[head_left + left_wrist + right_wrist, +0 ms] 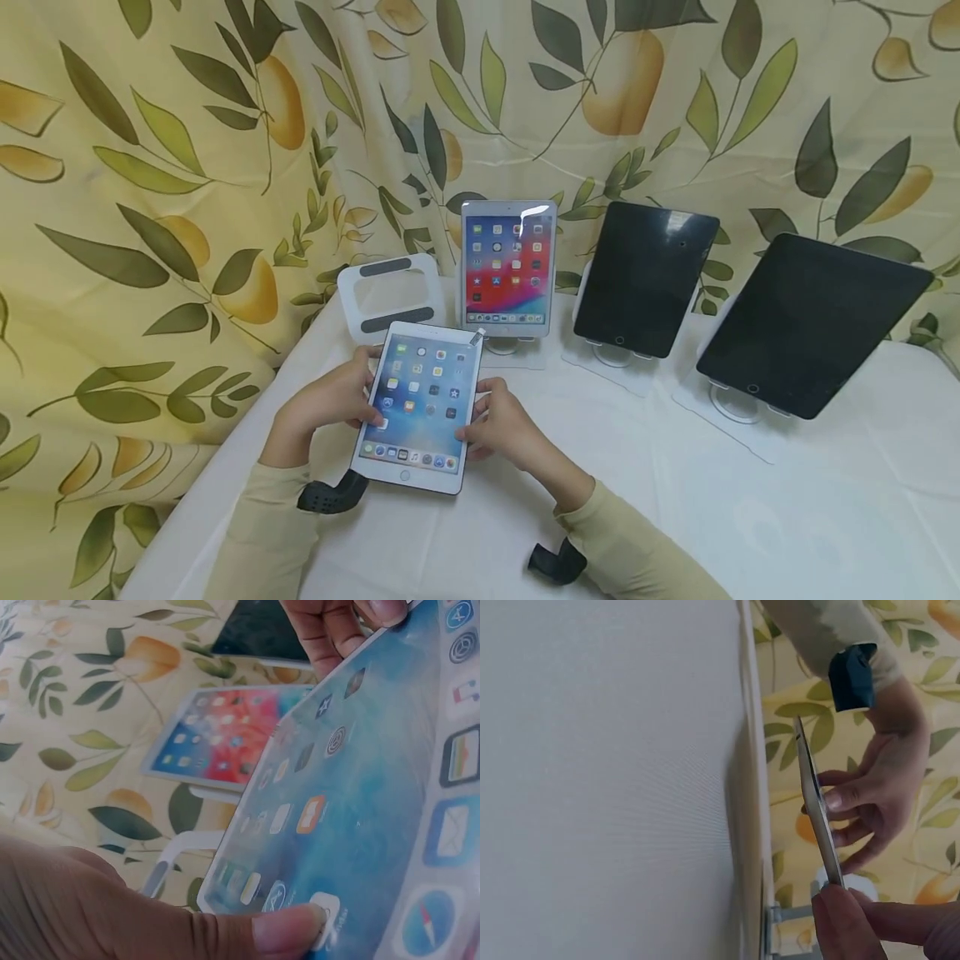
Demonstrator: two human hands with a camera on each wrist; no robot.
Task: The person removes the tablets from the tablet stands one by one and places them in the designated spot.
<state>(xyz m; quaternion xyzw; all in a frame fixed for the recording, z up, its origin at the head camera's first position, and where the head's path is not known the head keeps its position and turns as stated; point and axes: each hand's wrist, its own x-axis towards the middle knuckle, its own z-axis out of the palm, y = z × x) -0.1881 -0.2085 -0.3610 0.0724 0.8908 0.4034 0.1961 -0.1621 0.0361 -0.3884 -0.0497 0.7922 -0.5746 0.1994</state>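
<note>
A white-framed tablet (423, 404) with a lit blue home screen is held up over the near part of the table, its top leaning away. My left hand (337, 400) grips its left edge, thumb on the front glass and fingers behind. On the opposite edge my right hand (506, 425) pinches it between thumb and fingers. In the right wrist view the tablet (817, 802) appears edge-on between both hands. Just beyond its top left corner stands a white tablet stand (440, 308) with dark grey pads and nothing on it.
Another white tablet (508, 267) with a red and blue screen rests on a stand behind. To its right, a black-screened tablet (647, 279) and a larger dark tablet (813, 325) lean on stands. White cloth covers the table (600, 467); a leaf-patterned curtain (187, 208) hangs behind.
</note>
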